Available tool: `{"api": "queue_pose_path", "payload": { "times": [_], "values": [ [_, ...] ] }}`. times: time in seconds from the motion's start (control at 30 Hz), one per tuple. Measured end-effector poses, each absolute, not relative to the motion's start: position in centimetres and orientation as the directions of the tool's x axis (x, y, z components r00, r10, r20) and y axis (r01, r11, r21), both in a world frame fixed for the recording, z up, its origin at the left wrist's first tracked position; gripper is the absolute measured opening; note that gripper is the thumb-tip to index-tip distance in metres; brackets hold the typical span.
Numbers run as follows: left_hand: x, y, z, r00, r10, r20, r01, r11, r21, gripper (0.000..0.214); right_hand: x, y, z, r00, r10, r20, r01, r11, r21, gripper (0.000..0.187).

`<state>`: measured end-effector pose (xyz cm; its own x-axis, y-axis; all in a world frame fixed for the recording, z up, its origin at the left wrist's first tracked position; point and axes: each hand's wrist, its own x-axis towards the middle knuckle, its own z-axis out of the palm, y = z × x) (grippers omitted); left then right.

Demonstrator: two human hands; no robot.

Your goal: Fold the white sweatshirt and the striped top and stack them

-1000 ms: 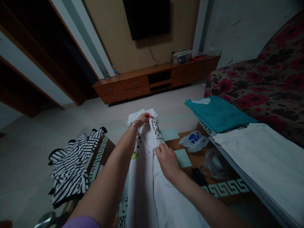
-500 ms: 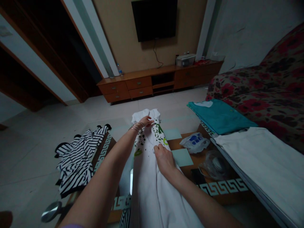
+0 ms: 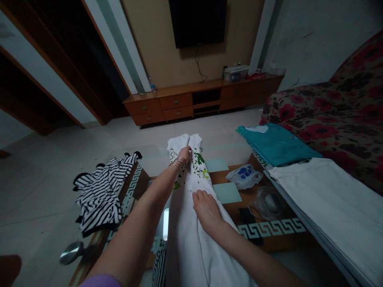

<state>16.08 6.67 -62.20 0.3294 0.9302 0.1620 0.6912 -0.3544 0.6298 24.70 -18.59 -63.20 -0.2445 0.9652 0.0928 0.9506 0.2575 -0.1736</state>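
A long white garment with green and black print (image 3: pixel 187 243) lies lengthwise over the low table, folded narrow. My left hand (image 3: pixel 184 156), with thin bangles on its wrist, grips the fabric near the garment's far end. My right hand (image 3: pixel 206 211) rests flat on the garment's middle, its fingers slightly spread. Both of my forearms stretch forward above the cloth. The garment's near end is partly hidden by my arms.
A wooden table with a Greek-key border (image 3: pixel 272 229) holds a plastic bag with blue print (image 3: pixel 244 177) and a clear bag (image 3: pixel 265 203). A striped garment (image 3: pixel 100 195) lies left; a folded teal shirt (image 3: pixel 277 144) and white cloth (image 3: pixel 326 203) lie right, before a floral sofa (image 3: pixel 317 115).
My right hand has moved toward me along the garment and now lies flat instead of pinching its edge. My left hand stays near the far end, and the view has shifted slightly.
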Motion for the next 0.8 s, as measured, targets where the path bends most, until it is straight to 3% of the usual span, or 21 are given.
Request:
{"api": "queue_pose_path", "payload": {
  "times": [0.17,0.3,0.37,0.43,0.53,0.67,0.8],
  "values": [
    [15.0,2.5,-62.5,0.336,0.904,0.266,0.777,-0.425,0.463,0.029,27.2,-24.6,-63.4,-0.246,0.964,0.105,0.946,0.262,-0.19,0.03],
    [13.8,-5.2,-62.9,0.45,0.854,0.262,0.732,-0.521,0.44,0.029,29.7,-29.4,-63.0,-0.118,0.987,0.108,0.964,0.14,-0.226,0.044],
    [13.4,-8.4,-63.1,0.34,0.927,0.158,0.773,-0.371,0.514,0.024,30.9,-31.3,-62.9,-0.048,0.992,0.118,0.963,0.078,-0.259,0.041],
    [13.4,-10.2,-63.2,0.179,0.983,-0.039,0.798,-0.122,0.59,0.025,32.1,-32.9,-63.0,0.026,0.992,0.122,0.959,0.01,-0.283,0.034],
    [14.0,-10.1,-62.7,0.114,0.959,-0.259,0.781,0.074,0.62,0.022,33.9,-34.8,-63.2,0.119,0.99,0.073,0.953,-0.094,-0.287,0.027],
    [15.6,-8.3,-61.2,0.141,0.942,-0.306,0.762,0.094,0.64,0.013,36.0,-37.3,-63.8,0.179,0.983,-0.042,0.94,-0.184,-0.286,0.02],
    [16.8,-7.6,-60.2,0.102,0.97,-0.221,0.768,0.064,0.637,0.015,37.3,-39.5,-64.7,0.207,0.976,-0.067,0.889,-0.216,-0.405,0.004]
  ]
}}
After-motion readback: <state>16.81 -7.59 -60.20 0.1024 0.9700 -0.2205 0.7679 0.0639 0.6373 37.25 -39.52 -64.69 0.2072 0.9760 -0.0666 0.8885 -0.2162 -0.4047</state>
